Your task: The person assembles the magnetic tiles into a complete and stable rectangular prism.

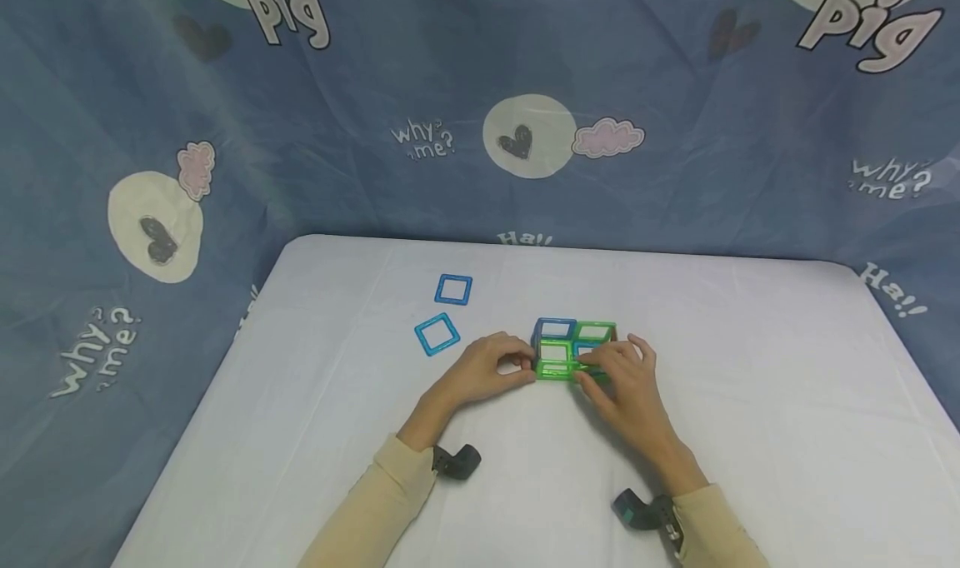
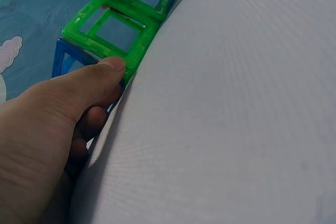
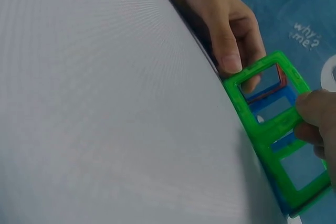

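Observation:
A low block of square magnetic tiles [image 1: 556, 366], mostly green and blue with a red one at its far right, stands on the white table. My left hand [image 1: 486, 366] holds its left end, thumb [image 2: 114, 64] on the green front face and the other fingers curled beside it. At the front right, my right hand [image 1: 630, 389] pinches the upper edge of a green tile [image 3: 260, 135] between thumb and fingers. Part of the block's right side is hidden by that hand. Two loose blue tiles, one farther back [image 1: 438, 289] and one nearer [image 1: 422, 341], lie flat to the left.
The white-covered table [image 1: 750, 401] reaches back to a blue printed cloth [image 1: 360, 68] hanging behind it and at the sides. A dark camera mount is strapped to each wrist, the left one [image 1: 461, 463] and the right one [image 1: 637, 511], close above the tabletop.

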Demonstrator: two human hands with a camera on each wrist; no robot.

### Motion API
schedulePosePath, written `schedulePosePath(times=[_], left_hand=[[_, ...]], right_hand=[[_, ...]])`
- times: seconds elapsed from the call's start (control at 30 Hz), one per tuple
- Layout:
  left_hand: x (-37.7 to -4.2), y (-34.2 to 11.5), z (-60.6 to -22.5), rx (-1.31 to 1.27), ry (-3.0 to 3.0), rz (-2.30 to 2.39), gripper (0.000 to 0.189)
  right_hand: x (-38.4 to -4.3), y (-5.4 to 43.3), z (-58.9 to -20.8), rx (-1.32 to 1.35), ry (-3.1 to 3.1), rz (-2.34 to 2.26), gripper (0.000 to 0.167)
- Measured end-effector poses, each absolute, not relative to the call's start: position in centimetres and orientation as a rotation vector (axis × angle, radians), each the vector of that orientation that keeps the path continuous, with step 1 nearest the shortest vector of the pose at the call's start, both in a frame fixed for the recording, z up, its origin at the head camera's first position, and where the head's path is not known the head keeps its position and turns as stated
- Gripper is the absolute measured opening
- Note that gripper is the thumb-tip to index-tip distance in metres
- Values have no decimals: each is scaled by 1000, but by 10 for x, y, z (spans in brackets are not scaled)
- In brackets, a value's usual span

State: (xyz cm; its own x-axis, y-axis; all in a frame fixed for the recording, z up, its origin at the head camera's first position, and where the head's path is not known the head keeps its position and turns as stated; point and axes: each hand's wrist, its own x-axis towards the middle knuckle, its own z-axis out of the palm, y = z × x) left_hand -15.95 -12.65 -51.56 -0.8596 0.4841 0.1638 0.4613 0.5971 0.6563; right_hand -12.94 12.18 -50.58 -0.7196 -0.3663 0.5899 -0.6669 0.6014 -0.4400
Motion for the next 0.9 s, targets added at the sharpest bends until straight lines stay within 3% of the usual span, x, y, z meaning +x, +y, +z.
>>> schedulePosePath(times=[0.9], left_hand=[[-160, -126, -514, 850, 2782, 1133, 24]], right_hand=[[-131, 122, -508, 803, -2349, 968, 19]])
